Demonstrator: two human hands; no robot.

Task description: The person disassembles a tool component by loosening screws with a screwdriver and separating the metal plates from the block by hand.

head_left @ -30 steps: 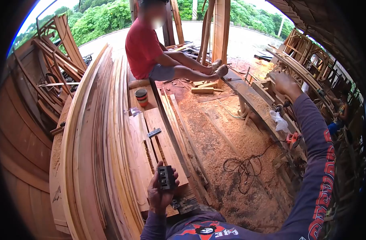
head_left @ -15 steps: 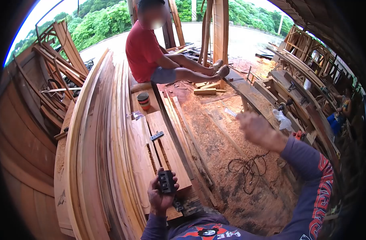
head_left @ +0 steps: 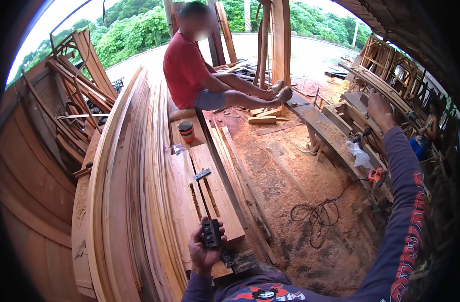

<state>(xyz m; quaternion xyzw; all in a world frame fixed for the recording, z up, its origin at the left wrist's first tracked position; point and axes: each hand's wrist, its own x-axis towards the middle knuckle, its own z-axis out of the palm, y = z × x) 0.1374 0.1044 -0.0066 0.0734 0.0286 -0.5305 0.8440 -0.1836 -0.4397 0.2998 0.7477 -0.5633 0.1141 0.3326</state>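
Observation:
My left hand (head_left: 204, 251) is closed around a small black rectangular block (head_left: 211, 233) with several square openings in its face, held above the near end of the boards. Just beyond it, wooden boards (head_left: 217, 201) have long slots cut in them with rough chips inside. A grey metal piece with holes (head_left: 202, 174) lies across those boards. My right hand (head_left: 381, 108) is stretched far out to the right, above the cluttered workbench. Its fingers look curled together; whatever they may hold is too small to make out.
Long planks (head_left: 124, 191) are stacked on the left. A striped cup (head_left: 186, 132) stands near a seated person in a red shirt (head_left: 185, 63). Sawdust and a coiled black cord (head_left: 315, 216) cover the floor. A white plastic bag (head_left: 358, 154) and red tool (head_left: 375, 176) are on the right.
My right hand has swung outward to the right and away from me, and the arm is now extended. My left hand still holds the black block. The view has shifted slightly.

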